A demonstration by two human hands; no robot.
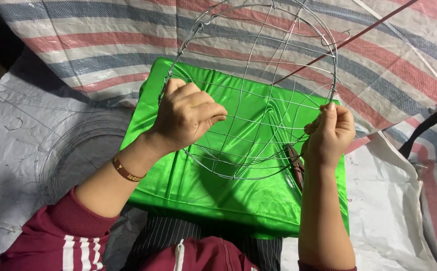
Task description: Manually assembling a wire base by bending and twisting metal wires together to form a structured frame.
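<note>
A round wire frame (258,60), shaped like a basket of thin metal wires, is held up over a shiny green cushion (193,180). My left hand (186,115) grips the frame's left rim with the fingers curled around the wires. My right hand (331,133) pinches a wire on the frame's right rim. Red-handled pliers (295,168) lie on the cushion just below my right hand, partly hidden by it. A brown bracelet sits on my left wrist.
A striped red, blue and white tarp (103,45) covers the ground ahead. Coils of loose thin wire (73,145) lie on the grey sheet at left. A thin red rod (379,22) crosses the upper right. A black strap (429,125) lies at right.
</note>
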